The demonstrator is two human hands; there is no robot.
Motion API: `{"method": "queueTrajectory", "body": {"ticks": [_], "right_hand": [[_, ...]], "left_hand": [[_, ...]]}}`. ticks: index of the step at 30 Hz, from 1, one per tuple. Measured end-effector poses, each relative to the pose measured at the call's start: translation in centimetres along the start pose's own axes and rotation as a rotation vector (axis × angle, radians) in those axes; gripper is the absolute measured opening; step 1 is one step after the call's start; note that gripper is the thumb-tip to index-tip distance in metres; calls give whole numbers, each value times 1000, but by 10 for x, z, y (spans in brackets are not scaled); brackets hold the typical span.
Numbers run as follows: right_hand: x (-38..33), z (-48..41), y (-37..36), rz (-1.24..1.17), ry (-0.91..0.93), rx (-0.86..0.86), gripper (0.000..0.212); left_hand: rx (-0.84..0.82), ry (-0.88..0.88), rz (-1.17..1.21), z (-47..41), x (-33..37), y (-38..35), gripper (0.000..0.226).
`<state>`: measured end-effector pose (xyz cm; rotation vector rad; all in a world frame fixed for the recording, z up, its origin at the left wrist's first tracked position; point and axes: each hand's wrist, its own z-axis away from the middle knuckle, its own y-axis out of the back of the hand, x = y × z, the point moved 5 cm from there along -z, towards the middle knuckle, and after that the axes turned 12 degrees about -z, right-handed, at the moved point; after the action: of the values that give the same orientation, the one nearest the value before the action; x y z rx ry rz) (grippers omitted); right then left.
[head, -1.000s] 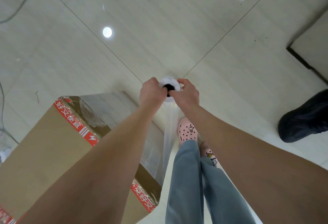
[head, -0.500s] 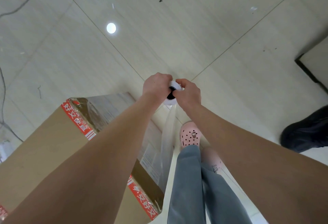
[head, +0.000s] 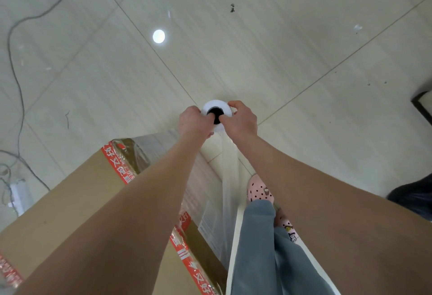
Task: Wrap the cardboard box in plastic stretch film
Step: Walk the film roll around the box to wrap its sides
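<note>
1. Seen from above, two bare forearms reach from the bottom of the frame up toward its centre.
2. The left hand [head: 194,120] and the right hand [head: 240,119] meet just above the centre of the frame. Between them is a roll of stretch film [head: 216,107], seen end-on as a white ring around a dark core hole.
3. The left hand's fingers are curled around the roll's left side. The right hand's fingers curl over its right rim, with the thumb at the core hole. Both hands are clamped on the roll.
4. A sheet of clear film [head: 230,171] hangs from the roll toward the lower centre, between the box and the person's legs.
5. The cardboard box [head: 70,206] fills the lower left of the frame. Its top is bare brown, its right-hand side is glossy with film, and red tape [head: 117,166] with white characters runs along its top edges.
6. Grey trousers [head: 254,248] and pink dotted clogs [head: 258,189] show at lower centre-right, just beside the hanging film.
7. The floor [head: 280,49] is pale tile, with a round light reflection [head: 159,36] at upper left of centre.
8. A thin cable [head: 11,68] trails down the left edge to a white power strip [head: 19,197].
9. A dark object [head: 413,199], which I cannot identify, sits at the right edge.
</note>
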<state>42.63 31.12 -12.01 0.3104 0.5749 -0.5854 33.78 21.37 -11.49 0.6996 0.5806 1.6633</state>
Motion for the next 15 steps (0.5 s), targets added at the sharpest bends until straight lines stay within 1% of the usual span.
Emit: {"method": "queueTrajectory", "body": {"ticks": [2, 3, 4, 5, 7, 9, 10, 12, 13, 15], "right_hand": [[-6, -4, -7, 78, 28, -13, 45], [-8, -4, -9, 116, 34, -17, 46], [-9, -4, -9, 142, 34, -22, 46], [-9, -3, -9, 151, 32, -29, 46], [-7, -1, -8, 131, 20, -44, 46], [-7, 1, -7, 112, 21, -46, 39], [-7, 0, -7, 114, 31, -51, 31], [-10, -3, -7, 138, 46, -64, 15], [-12, -5, -7, 155, 46, -70, 11], [-16, -8, -4, 188, 43, -88, 10]], "left_hand": [[-73, 86, 103, -2, -10, 1, 27], [-113, 99, 108, -3, -13, 0, 25], [-144, 76, 56, -4, -14, 0, 23], [-149, 10, -55, -6, -12, 2, 24], [-97, -179, -318, -8, -1, 6, 42], [-52, -363, -488, -8, 15, 6, 52], [-41, -433, -580, -7, 22, 5, 50], [-9, -515, -772, -6, 33, 4, 40], [17, -531, -840, -6, 38, 4, 33], [35, -531, -905, -8, 46, 5, 23]]}}
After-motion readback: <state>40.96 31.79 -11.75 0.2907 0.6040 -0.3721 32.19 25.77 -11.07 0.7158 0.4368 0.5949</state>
